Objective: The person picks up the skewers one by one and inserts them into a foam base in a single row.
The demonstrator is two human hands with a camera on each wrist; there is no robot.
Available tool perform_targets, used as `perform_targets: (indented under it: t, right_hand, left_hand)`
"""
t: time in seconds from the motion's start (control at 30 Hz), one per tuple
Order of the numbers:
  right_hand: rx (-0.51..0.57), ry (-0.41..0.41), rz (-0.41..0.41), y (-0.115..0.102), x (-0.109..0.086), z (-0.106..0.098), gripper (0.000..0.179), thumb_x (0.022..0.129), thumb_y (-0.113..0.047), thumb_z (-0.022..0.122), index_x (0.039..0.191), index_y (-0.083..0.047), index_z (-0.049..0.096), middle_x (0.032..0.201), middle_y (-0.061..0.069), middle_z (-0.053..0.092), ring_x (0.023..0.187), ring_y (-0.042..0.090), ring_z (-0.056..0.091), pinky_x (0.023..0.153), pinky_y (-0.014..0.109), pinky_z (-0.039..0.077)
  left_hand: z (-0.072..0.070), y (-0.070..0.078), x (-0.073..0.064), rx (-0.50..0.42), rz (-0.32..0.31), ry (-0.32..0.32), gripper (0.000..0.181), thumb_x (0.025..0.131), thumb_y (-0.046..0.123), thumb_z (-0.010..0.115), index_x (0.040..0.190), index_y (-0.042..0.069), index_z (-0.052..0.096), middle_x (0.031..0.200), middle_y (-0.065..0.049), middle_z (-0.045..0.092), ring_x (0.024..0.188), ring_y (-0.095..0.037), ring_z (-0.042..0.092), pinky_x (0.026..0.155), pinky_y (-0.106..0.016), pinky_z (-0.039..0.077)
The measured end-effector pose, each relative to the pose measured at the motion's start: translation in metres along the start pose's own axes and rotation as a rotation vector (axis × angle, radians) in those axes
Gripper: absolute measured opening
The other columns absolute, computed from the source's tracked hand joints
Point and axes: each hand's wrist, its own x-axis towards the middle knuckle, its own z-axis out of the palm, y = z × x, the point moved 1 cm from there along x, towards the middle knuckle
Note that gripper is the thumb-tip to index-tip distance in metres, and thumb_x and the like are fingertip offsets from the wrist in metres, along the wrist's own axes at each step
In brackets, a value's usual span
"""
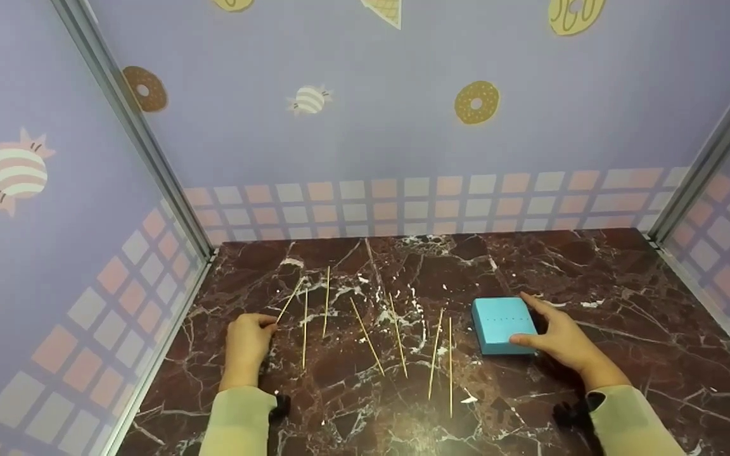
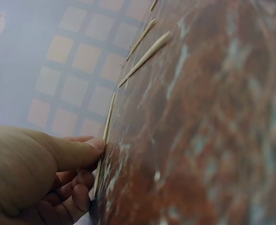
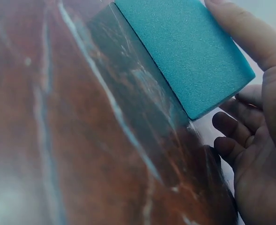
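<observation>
At the left of the table, my left hand [image 1: 248,347] pinches the near end of a thin wooden skewer [image 1: 291,298] between thumb and fingers. The left wrist view shows this skewer [image 2: 108,117] lying along the tabletop beside the thumb tip. On the right, a light blue foam block [image 1: 503,316] sits flat on the table, with a row of small dark marks across its top. My right hand [image 1: 561,339] grips its right side, thumb at the near corner and fingers at the far one. In the right wrist view the hand's other fingers [image 3: 231,126] curl beside the block.
Several more skewers lie spread between the hands, among them one near the left hand [image 1: 305,329], a slanted one [image 1: 368,339] mid-table and one close to the block [image 1: 450,367]. The dark red marbled table [image 1: 593,272] meets patterned walls [image 1: 365,145] at the back and sides.
</observation>
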Motion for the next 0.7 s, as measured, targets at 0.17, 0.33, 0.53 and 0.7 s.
perform_targets:
  t: [0.17,0.33,0.53,0.7]
  right_hand:
    - [0.004,0.011,0.007,-0.001,0.001,0.000,0.107,0.093,-0.038,0.095,0.174,0.000,0.037,0.177,0.038,0.035,0.164,0.065,0.032,0.129,0.085,0.029]
    - [0.015,0.008,0.012,-0.001,0.001,0.001,0.107,0.093,-0.037,0.095,0.174,0.001,0.037,0.178,0.038,0.034,0.165,0.064,0.030,0.130,0.084,0.027]
    - [0.024,0.010,0.006,-0.002,0.002,0.001,0.107,0.093,-0.035,0.095,0.174,0.003,0.036,0.177,0.039,0.035,0.165,0.064,0.030,0.131,0.083,0.027]
    - [0.032,0.002,0.013,-0.003,0.001,0.000,0.106,0.094,-0.035,0.095,0.174,0.002,0.036,0.177,0.038,0.035,0.165,0.064,0.030,0.130,0.084,0.028]
  left_hand:
    - [0.000,0.005,-0.001,0.029,-0.021,0.007,0.021,0.106,0.003,0.072,0.123,-0.002,0.084,0.120,-0.025,0.084,0.117,-0.051,0.077,0.106,-0.068,0.060]
    - [0.001,0.008,0.000,0.043,-0.039,-0.022,0.028,0.110,0.002,0.061,0.131,-0.007,0.078,0.122,-0.029,0.081,0.119,-0.054,0.075,0.106,-0.069,0.059]
    - [-0.008,0.016,0.001,-0.063,-0.030,-0.064,0.035,0.115,0.003,0.055,0.145,-0.009,0.068,0.129,-0.031,0.078,0.121,-0.050,0.074,0.107,-0.065,0.059]
    - [-0.016,0.025,0.001,-0.158,0.018,-0.067,0.036,0.115,0.002,0.058,0.150,-0.004,0.066,0.126,-0.026,0.074,0.113,-0.040,0.071,0.103,-0.058,0.057]
